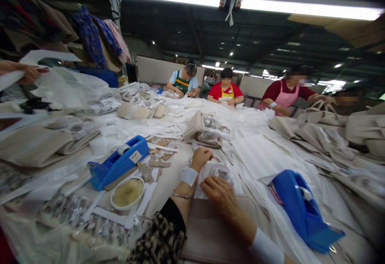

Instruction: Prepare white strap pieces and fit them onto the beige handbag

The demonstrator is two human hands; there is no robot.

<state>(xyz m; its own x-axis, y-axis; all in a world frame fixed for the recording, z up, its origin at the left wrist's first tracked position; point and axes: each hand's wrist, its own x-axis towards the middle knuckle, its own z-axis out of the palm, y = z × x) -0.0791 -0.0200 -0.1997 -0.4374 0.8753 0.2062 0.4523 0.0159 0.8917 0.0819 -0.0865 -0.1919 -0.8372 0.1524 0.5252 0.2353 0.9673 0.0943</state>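
A taupe handbag (218, 230) lies flat in front of me, with white wrapping (224, 171) bunched at its far end. My left hand (202, 159) is curled closed just beyond the wrapping's left side; whatever its fingers pinch is too small to make out. Bent over the near part of the wrapping, my right hand (219, 193) has its fingers closed on it, partly hiding it. Another beige bag (194, 127), with wrapping about its handle, stands just past my hands.
Blue tape dispensers stand at left (120, 161) and right (305, 210). A small white bowl (128, 193) sits near cardboard tags (155, 163). White sheets (264, 155) cover much of the table. Beige bags (325, 135) pile up at right. Several co-workers (225, 89) work across the table.
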